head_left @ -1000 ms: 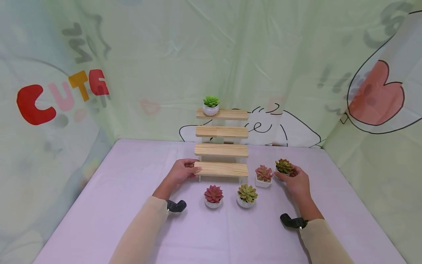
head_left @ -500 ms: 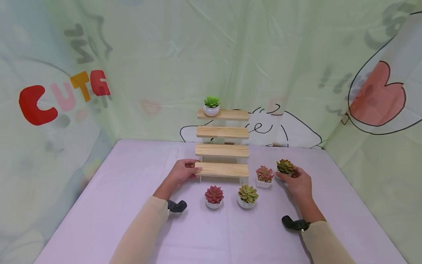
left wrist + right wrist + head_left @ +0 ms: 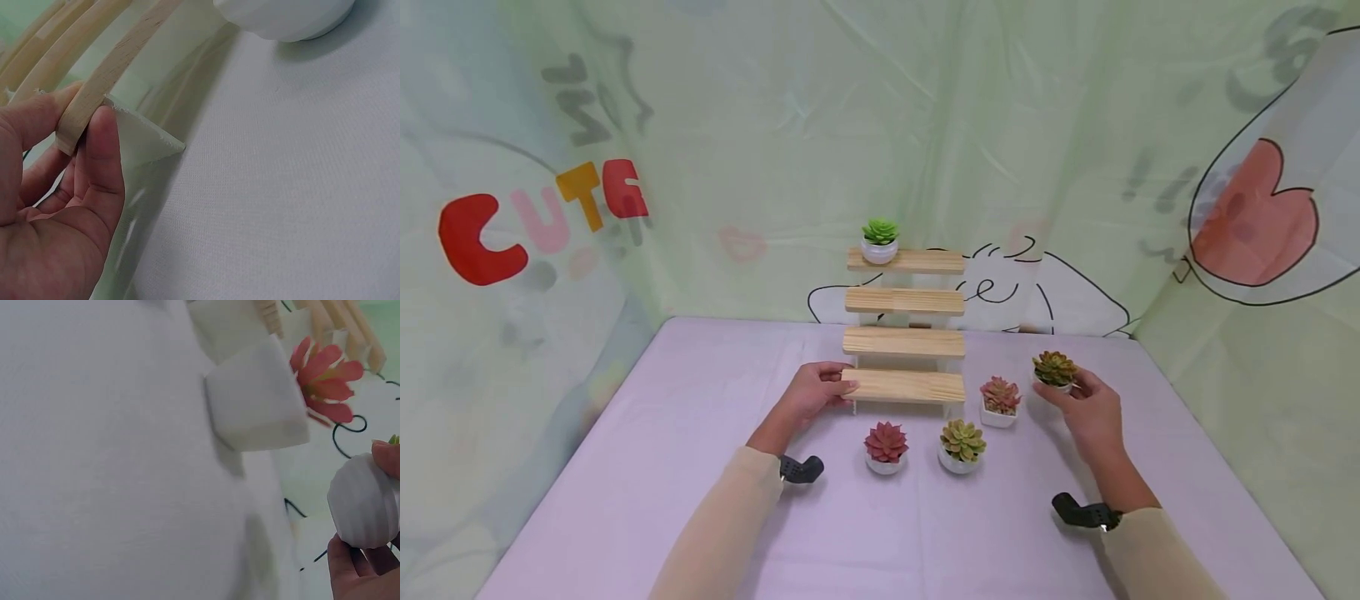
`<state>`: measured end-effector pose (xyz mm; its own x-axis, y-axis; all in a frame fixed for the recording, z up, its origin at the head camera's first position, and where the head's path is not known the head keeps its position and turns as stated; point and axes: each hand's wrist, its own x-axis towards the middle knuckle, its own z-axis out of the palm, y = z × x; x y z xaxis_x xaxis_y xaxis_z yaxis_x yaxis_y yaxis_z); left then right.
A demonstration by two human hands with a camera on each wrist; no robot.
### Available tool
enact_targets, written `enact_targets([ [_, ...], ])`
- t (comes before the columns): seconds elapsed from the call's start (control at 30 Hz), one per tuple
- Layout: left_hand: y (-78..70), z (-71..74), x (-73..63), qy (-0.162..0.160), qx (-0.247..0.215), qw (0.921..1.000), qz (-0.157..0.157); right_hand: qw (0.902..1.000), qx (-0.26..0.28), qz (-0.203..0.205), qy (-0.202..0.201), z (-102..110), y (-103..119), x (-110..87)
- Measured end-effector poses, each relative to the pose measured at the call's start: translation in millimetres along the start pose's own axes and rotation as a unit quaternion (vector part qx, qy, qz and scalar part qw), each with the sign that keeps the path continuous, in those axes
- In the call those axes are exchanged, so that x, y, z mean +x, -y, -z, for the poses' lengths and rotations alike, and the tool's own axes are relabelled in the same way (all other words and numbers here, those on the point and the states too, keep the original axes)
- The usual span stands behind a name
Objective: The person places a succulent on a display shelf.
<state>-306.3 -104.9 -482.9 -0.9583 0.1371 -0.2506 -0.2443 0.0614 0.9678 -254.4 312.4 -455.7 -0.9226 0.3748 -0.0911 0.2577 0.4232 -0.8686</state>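
A tiered shelf with pale wooden boards point(image 3: 910, 386) stands at the back of the table. My left hand point(image 3: 812, 392) pinches the left end of its lowest board; the left wrist view shows thumb and fingers on both faces of the wood point(image 3: 94, 94). To the right, my right hand point(image 3: 1093, 414) grips a potted succulent point(image 3: 1055, 369) with brownish-green leaves. Its ribbed white pot point(image 3: 362, 503) hangs above the cloth in the right wrist view. Just left of it sits a pink succulent in a square white pot point(image 3: 999, 414).
A bright green succulent point(image 3: 880, 240) stands on the top board's left end. In front of the shelf are a dark red succulent point(image 3: 886, 446) and a yellow-green one point(image 3: 961, 446). Printed cloth point(image 3: 760, 167) hangs behind the lilac table point(image 3: 850, 542).
My right hand has lifted the brownish-green succulent and drawn it slightly to the right, away from the pink one. The left hand stays on the shelf's lowest board.
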Motion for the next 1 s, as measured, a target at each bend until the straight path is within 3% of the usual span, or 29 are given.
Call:
enact_targets([
  [0.5, -5.3, 0.0, -5.8, 0.016, -0.010, 0.9998, -0.006, 0.9965, 0.037, 0.065, 0.038, 8, 50, -14.1],
  [1.0, -4.2, 0.2, -6.0, 0.009, -0.005, 0.9999, -0.007, 0.9896, 0.027, 0.131, 0.053, -14, 94, -24.5],
])
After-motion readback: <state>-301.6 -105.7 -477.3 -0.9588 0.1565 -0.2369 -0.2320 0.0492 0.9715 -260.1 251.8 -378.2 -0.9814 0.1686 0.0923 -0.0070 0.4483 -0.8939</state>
